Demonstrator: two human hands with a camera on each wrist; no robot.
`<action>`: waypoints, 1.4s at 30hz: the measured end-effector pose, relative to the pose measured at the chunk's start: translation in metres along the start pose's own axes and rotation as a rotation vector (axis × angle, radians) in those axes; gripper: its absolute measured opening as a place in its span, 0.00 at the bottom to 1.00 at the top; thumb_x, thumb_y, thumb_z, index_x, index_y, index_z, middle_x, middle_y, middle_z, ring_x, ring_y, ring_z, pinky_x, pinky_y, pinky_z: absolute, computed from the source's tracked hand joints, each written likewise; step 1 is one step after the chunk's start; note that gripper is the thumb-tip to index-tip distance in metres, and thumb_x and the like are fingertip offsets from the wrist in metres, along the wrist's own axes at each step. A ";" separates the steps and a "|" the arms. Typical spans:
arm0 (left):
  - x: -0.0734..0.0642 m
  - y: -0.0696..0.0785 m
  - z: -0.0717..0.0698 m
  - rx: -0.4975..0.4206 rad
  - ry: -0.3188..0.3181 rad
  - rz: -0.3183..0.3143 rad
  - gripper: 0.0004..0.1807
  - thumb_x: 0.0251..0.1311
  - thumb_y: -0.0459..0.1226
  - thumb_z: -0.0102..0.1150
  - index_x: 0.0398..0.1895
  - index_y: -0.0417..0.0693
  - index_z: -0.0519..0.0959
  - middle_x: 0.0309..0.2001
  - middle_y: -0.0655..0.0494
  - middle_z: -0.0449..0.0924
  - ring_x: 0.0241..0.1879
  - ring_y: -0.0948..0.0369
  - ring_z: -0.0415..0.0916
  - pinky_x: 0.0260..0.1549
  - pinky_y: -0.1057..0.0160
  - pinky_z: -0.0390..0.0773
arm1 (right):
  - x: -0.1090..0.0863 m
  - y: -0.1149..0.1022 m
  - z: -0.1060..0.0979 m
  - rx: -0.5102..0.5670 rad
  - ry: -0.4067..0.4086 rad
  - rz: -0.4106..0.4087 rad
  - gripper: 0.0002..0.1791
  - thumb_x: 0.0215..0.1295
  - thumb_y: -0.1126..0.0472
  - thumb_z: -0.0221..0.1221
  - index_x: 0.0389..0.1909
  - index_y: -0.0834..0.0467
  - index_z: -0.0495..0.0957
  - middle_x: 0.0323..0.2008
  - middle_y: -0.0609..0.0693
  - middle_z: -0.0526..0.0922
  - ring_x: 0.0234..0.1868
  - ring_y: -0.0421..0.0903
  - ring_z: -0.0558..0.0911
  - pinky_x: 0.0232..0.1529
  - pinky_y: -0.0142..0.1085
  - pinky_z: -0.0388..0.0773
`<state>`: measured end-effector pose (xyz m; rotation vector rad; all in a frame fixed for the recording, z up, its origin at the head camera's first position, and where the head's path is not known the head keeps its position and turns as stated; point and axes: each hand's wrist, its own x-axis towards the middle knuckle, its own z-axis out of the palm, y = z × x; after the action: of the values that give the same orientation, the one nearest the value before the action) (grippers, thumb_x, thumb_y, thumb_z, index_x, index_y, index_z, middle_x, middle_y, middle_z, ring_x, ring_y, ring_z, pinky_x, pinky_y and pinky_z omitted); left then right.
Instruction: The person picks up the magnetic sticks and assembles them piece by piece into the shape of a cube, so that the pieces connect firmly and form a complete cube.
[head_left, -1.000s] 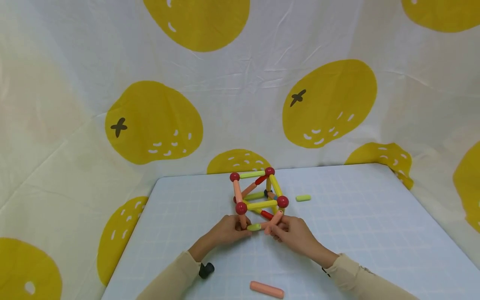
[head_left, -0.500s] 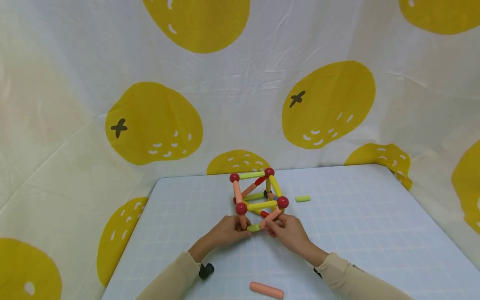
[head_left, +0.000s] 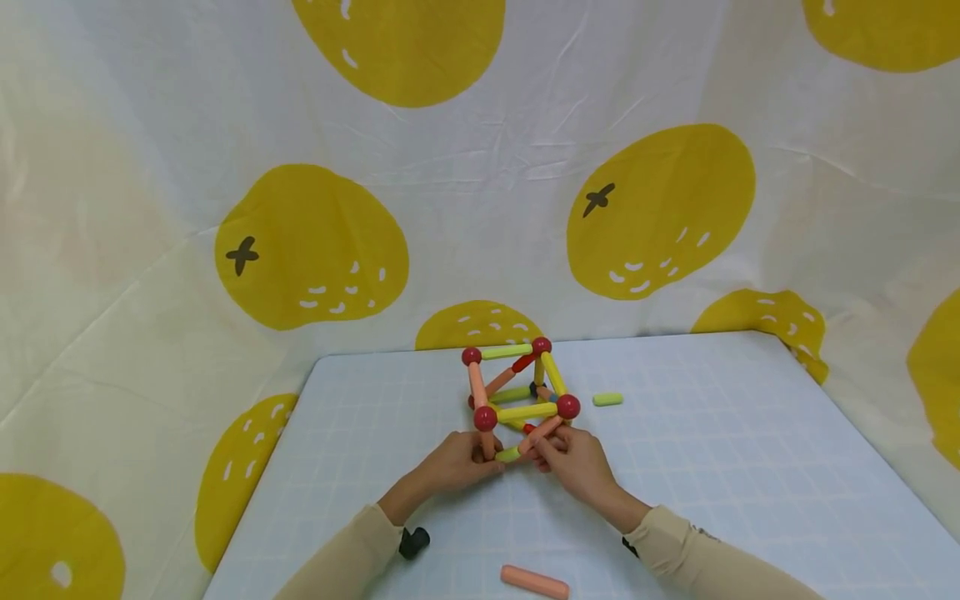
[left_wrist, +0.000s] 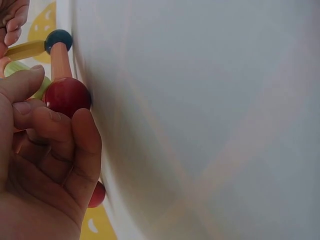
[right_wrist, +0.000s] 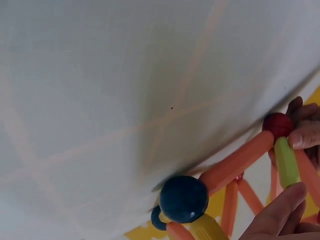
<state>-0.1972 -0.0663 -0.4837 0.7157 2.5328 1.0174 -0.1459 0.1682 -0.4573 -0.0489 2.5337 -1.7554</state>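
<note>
A box-shaped frame of magnetic rods and balls stands mid-table, with red balls [head_left: 485, 418] at its upper corners. My left hand [head_left: 453, 461] holds its lower front-left corner; in the left wrist view, the fingers curl round a red ball [left_wrist: 68, 96] and the thumb lies by a green rod. My right hand [head_left: 581, 468] pinches a pink rod [head_left: 542, 434], slanted up toward the front-right upper ball [head_left: 568, 407]. Its lower end meets the short green rod [head_left: 507, 455] reaching out from the left hand. A dark blue ball [right_wrist: 184, 199] joins a lower pink rod [right_wrist: 239, 161] and a yellow rod.
A loose pink rod [head_left: 535, 582] lies near the table's front edge. To the right of the frame is a loose short green rod [head_left: 607, 399]. A patterned cloth [head_left: 480, 208] hangs behind the table [head_left: 720, 467].
My right hand has moved slightly left and turned its pink rod, bringing the lower end from across the frame's bottom to the green rod's end. The left hand has stayed in place.
</note>
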 end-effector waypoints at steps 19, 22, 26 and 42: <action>0.001 0.006 -0.004 0.009 0.034 -0.041 0.07 0.66 0.46 0.66 0.44 0.59 0.82 0.29 0.68 0.82 0.29 0.67 0.75 0.31 0.69 0.77 | 0.003 -0.002 0.010 0.064 0.081 0.041 0.10 0.71 0.62 0.62 0.47 0.64 0.82 0.30 0.53 0.89 0.26 0.46 0.86 0.30 0.35 0.85; 0.000 0.006 -0.003 0.012 0.037 -0.045 0.08 0.66 0.46 0.66 0.45 0.58 0.82 0.29 0.68 0.82 0.29 0.67 0.75 0.30 0.69 0.76 | 0.003 -0.003 0.009 0.041 0.043 0.079 0.11 0.72 0.61 0.61 0.49 0.64 0.81 0.30 0.52 0.88 0.27 0.43 0.86 0.31 0.34 0.85; -0.002 0.005 -0.002 0.021 0.040 -0.040 0.09 0.66 0.46 0.67 0.47 0.59 0.81 0.31 0.67 0.81 0.30 0.67 0.75 0.32 0.69 0.77 | 0.002 -0.002 -0.007 -0.087 -0.157 0.116 0.15 0.73 0.57 0.61 0.52 0.63 0.81 0.32 0.51 0.88 0.28 0.43 0.85 0.32 0.36 0.85; -0.031 0.042 -0.037 -0.113 0.283 -0.109 0.53 0.61 0.55 0.69 0.80 0.62 0.44 0.58 0.53 0.76 0.27 0.62 0.75 0.28 0.66 0.80 | 0.066 0.053 -0.142 -0.777 -0.128 -0.025 0.29 0.69 0.56 0.62 0.66 0.65 0.69 0.36 0.56 0.88 0.32 0.47 0.83 0.36 0.46 0.80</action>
<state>-0.1751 -0.0777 -0.4245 0.4217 2.6868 1.2901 -0.2210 0.3151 -0.4589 -0.2149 2.9322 -0.6459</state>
